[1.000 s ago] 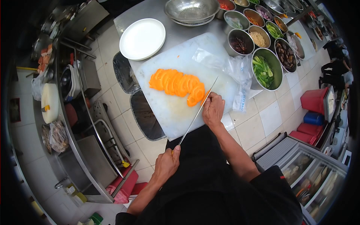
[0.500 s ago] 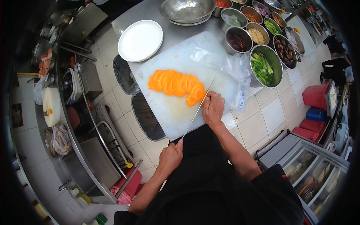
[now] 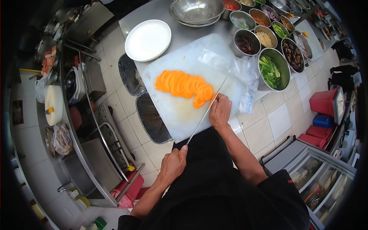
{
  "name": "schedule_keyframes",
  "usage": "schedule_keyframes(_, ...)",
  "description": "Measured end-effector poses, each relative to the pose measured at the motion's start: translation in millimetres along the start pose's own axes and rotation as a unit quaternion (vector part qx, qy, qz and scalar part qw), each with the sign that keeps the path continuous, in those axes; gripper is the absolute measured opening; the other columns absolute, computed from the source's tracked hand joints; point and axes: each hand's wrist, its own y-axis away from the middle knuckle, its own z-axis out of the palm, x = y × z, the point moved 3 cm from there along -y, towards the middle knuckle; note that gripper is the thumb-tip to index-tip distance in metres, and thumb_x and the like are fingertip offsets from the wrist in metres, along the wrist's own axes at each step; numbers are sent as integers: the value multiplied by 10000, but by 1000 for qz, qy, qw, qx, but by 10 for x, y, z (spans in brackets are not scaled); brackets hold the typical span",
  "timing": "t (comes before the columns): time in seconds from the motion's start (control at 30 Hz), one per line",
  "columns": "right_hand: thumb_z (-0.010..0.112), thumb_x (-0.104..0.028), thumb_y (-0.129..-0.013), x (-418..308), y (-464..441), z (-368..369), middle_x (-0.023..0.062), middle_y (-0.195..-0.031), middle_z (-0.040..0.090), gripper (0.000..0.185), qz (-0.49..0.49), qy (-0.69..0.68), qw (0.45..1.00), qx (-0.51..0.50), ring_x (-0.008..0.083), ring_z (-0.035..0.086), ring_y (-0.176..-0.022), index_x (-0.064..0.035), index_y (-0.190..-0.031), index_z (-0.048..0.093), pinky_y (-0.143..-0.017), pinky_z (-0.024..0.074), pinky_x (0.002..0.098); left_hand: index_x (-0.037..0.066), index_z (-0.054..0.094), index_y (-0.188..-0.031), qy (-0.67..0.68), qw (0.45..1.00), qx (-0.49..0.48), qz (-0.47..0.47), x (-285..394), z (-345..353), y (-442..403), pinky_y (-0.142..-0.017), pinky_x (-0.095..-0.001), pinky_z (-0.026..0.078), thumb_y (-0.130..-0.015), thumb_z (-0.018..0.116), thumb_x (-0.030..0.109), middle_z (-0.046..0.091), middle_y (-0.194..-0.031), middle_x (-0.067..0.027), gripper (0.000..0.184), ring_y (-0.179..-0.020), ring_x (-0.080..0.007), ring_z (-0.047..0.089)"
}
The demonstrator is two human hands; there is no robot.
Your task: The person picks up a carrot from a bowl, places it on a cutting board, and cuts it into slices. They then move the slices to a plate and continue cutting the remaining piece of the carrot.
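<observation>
My left hand (image 3: 173, 164) is closed around the yellow handle of a long knife (image 3: 200, 120), whose thin blade points up and to the right across the cutting board. On the blade's far right side, my right hand (image 3: 220, 111) has its fingers bunched over a carrot piece (image 3: 213, 99), mostly hidden by the hand and blade. Overlapping carrot slices (image 3: 180, 83) lie in a row on the white cutting board (image 3: 172, 119), left of the blade. One slice sits lower, apart from the row's line. Beside them is a crumpled clear plastic bag (image 3: 245, 73).
A stack of white plates (image 3: 148, 40) stands behind the board, beside a metal colander (image 3: 197, 10). At the right are several metal containers, including greens (image 3: 270, 71) and shredded food (image 3: 264, 39). Lined bins (image 3: 153, 120) stand left of the board; a sink (image 3: 82, 168) is farther left.
The view has shifted slightly. The slice nearest the knife now lies over the row's end, with another showing beneath it. Both hands keep their holds.
</observation>
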Motion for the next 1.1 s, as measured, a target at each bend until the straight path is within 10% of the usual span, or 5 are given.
schedule_keyframes(1.1,522,-63,-898,9,18,1,109,-928,576,113,-1,2,1000,22,306,529,-841,-38,-1006,502,-739,358,420,-82,570,-755,-11,1000,0,-2,-68,-1,60,-676,-567,426,-1016,390,441,561,-691,-356,611,-731,-554,564)
